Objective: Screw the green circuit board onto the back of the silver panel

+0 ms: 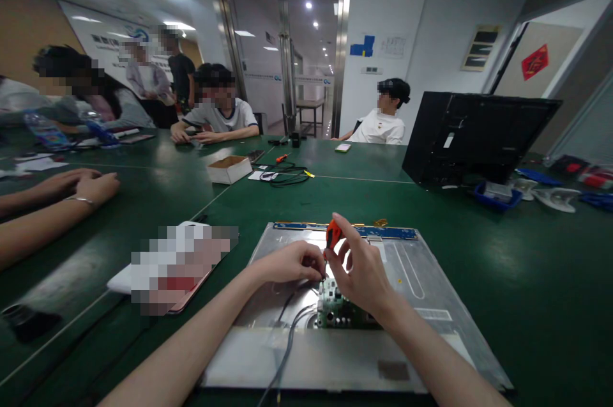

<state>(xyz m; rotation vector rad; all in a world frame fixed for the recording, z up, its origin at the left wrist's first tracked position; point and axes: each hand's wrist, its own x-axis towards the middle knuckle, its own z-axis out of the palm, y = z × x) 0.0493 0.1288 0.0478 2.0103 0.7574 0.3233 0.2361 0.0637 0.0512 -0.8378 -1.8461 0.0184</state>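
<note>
My right hand [357,263] is closed around a small red and black screwdriver [333,236], held upright with its shaft pointing down. Below it, a green circuit board [338,311] lies on the metal back of a flat display panel [407,279]. The screwdriver's tip reaches the board's upper left corner, though the exact contact is hidden. Beside the shaft my left hand [297,262] has its fingers pinched together close to that corner; what they hold, if anything, cannot be made out. Dark cables [291,337] run from the board's left side toward the panel's front edge.
A black monitor [479,138] stands at the right near a blue tray [498,195]. A white box [228,170] and coiled black cable [287,177] lie farther back. Left are a pale, blurred-out item [177,266] and a co-worker's hands [96,188]. Several people sit or stand beyond.
</note>
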